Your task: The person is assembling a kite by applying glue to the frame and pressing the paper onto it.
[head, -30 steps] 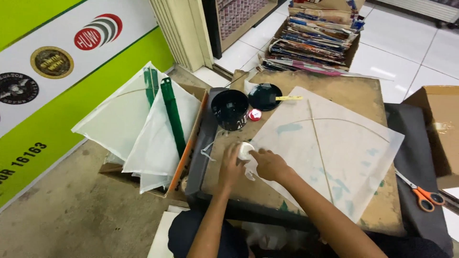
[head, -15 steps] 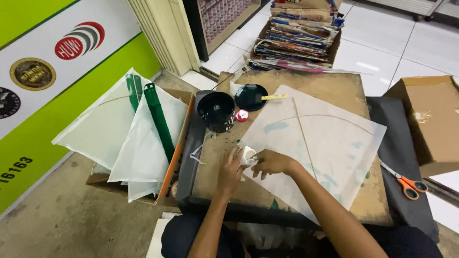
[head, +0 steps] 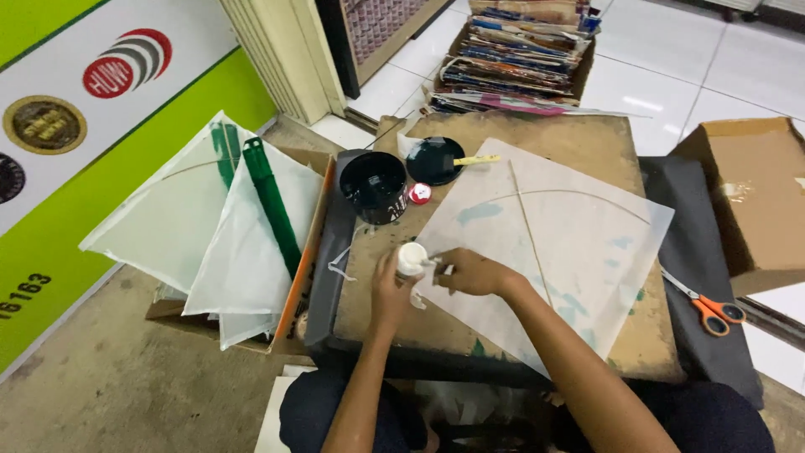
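1. The left hand (head: 387, 289) is closed around a small white spool of thread (head: 412, 257) at the near left corner of the white paper kite (head: 545, 252).
2. The right hand (head: 470, 273) pinches the thread end (too fine to see); a taut line seems best.
3. The kite lies flat on the brown worktop (head: 579, 134).

We see two bare forearms entering from the lower edge, ending in the left hand (head: 387, 289) and the right hand (head: 474, 273). Neither arm carries a sleeve, glove, watch or band along its visible length. The fingers (head: 457, 267) show no rings that we can make out. Below the arms, we note dark, navy-toned clothing covering the lap and both knees.
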